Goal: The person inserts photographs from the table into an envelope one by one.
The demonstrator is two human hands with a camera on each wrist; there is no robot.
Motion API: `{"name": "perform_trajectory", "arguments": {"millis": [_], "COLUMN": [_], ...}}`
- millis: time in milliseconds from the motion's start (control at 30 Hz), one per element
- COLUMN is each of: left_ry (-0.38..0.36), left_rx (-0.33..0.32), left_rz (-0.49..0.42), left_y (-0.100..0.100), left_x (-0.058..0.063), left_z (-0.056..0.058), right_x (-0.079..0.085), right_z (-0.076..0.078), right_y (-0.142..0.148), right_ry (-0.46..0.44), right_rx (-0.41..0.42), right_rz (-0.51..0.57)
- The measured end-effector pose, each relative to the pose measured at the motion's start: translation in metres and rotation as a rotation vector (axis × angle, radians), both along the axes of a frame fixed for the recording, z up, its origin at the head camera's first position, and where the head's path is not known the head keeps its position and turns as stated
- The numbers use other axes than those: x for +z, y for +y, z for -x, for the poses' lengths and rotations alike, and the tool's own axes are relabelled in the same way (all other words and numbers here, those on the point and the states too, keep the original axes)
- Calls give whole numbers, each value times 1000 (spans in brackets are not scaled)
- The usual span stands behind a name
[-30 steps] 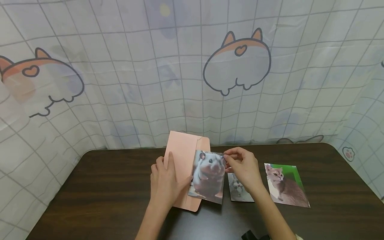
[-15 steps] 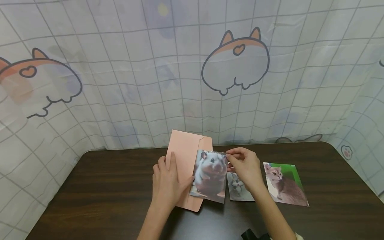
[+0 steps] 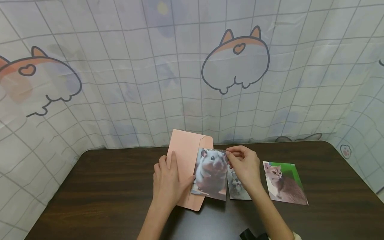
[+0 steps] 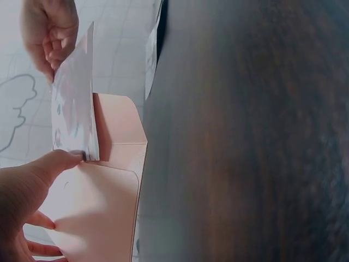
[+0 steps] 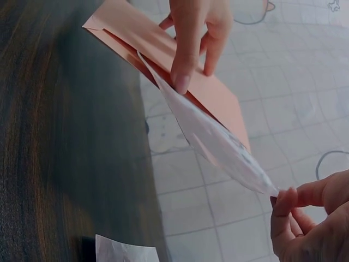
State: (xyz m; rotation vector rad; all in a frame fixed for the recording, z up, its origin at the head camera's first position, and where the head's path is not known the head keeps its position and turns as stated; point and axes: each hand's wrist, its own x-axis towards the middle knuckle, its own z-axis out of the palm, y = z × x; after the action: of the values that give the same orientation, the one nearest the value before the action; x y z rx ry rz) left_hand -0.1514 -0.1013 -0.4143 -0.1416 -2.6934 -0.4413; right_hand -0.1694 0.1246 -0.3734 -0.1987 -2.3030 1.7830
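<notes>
My left hand (image 3: 168, 181) holds a pale pink envelope (image 3: 183, 150), its flap open toward the right. The left thumb presses at the envelope's mouth, on the near edge of a photo print of a hamster (image 3: 210, 175). In the left wrist view, this photo (image 4: 75, 103) stands in front of the open flap (image 4: 122, 117). Thumb and fingers of my right hand (image 3: 245, 166) pinch the photo's upper right corner. From the right wrist view, the photo (image 5: 204, 134) bows slightly between that pinch and the envelope's opening.
A grey kitten photo (image 3: 235, 188) lies on the table, partly covered by the right hand and forearm. Farther right lies a photo of a brown cat on green (image 3: 285, 186). A black object (image 3: 248, 234) shows at the near edge. A patterned curtain (image 3: 144, 83) hangs behind the dark wooden table (image 3: 99, 196).
Both hands have shifted slightly right with the envelope and photo. The hamster photo has risen a little against the envelope, and both holds are unchanged.
</notes>
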Motion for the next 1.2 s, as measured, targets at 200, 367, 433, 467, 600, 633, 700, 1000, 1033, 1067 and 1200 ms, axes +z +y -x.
{"name": "perform_trajectory", "arguments": {"millis": [200,367,433,467,600,633,700,1000,1033,1067,1200], "left_ry": [17,14,3,0,5,12,22,14,13,11,0], "left_rx": [-10,-14,-13,-13,-17,-19,-22,-33,-36,-41,-70], "left_rz": [-2,-1,-3,-4,-4,-2,-1,-20,-24,-28,-51], "left_y": [0,1,1,1,2,2,2,3,3,3,4], "left_x": [-1,-2,-1,-1,-1,-1,-1,0,0,0,0], "left_z": [0,0,0,0,-1,-1,-1,-1,-1,-1,-1], "right_x": [0,-1,-1,0,0,1,1,0,0,-1,-2], "right_z": [0,0,0,0,-1,-1,-2,-2,-1,-1,0], "right_y": [-2,-2,-2,-2,-2,-2,-2,-2,-2,-2,-2], "right_ry": [21,26,23,22,31,35,39,4,1,-2,-12], "right_rx": [22,17,11,8,-3,-5,-8,-7,-9,-10,-11], "right_rz": [58,84,95,99,109,112,117,133,132,132,128]}}
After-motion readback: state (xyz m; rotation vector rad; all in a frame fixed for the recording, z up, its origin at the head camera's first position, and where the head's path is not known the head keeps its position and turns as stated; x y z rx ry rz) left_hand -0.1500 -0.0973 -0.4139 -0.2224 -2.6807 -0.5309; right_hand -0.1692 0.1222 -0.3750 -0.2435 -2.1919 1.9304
